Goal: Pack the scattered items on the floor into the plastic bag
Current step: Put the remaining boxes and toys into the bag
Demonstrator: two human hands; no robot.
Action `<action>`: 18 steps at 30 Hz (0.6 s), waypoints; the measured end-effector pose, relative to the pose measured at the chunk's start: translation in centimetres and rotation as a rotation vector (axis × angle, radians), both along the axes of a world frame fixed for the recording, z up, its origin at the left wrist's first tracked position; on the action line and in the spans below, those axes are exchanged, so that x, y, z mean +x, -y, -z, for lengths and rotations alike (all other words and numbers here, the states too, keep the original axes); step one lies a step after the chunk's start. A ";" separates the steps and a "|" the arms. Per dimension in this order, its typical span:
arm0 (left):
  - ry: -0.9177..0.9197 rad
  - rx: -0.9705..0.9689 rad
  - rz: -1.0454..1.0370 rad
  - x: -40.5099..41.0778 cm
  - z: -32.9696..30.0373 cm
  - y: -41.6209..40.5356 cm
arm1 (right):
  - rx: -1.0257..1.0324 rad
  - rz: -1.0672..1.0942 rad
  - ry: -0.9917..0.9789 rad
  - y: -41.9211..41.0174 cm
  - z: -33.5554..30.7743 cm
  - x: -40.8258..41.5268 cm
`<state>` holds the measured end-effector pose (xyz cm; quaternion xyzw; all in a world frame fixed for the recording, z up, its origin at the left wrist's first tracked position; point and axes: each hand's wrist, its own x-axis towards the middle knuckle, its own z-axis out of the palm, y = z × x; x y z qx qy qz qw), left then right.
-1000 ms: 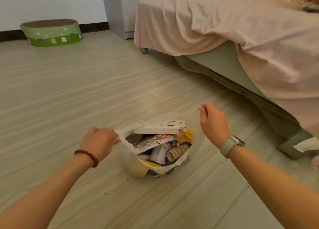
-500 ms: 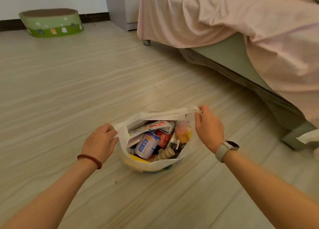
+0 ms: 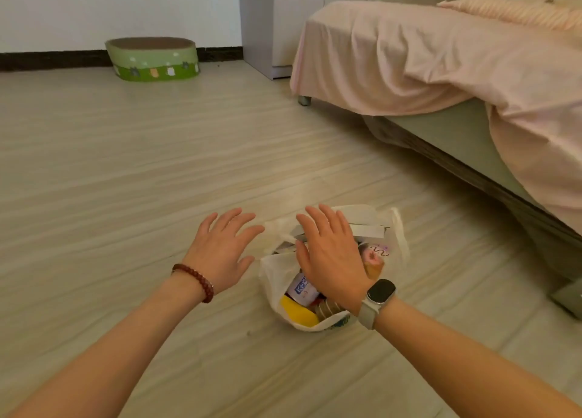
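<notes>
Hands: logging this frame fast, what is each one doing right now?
Left hand: open, fingers spread, holding nothing, beside the plastic bag.
Right hand: open, fingers straight, holding nothing, over the bag's mouth.

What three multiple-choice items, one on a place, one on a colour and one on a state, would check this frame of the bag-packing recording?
1. Where does the plastic bag sit?
A. on the bed
B. on the floor, near the bed
C. inside the green tub

2. What colour is the bead bracelet on the left wrist?
A. dark red
B. blue
C. white

3. How are the two hands?
A. both grip the bag's rim
B. the left lifts a box, the right is a fist
C. both open with fingers spread

Key:
1 B: the bag stands on the wood-look floor, the bed beyond it to the right.
2 A: the beads are dark red.
3 C: the left hand is spread beside the bag, the right hand spread over its open mouth; neither holds anything.
</notes>
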<state>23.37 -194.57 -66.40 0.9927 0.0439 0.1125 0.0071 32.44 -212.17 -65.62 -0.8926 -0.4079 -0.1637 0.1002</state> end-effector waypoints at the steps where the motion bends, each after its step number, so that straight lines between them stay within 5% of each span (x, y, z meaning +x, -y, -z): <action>1: 0.037 -0.032 -0.046 -1.2 -0.2 -0.8 | -0.002 -0.074 -0.003 -1.5 0.3 -1.1; 7: 0.122 -0.247 -0.410 -14.0 3.3 -6.8 | -0.127 -0.527 -0.052 -10.1 4.3 -10.2; 11: 0.092 -0.465 -0.828 -27.0 10.0 -8.3 | -0.313 -0.759 -0.322 -14.0 10.5 -18.8; 18: 0.018 -0.616 -1.410 -43.9 18.3 -7.2 | -0.566 -0.724 -0.730 -19.2 19.9 -32.9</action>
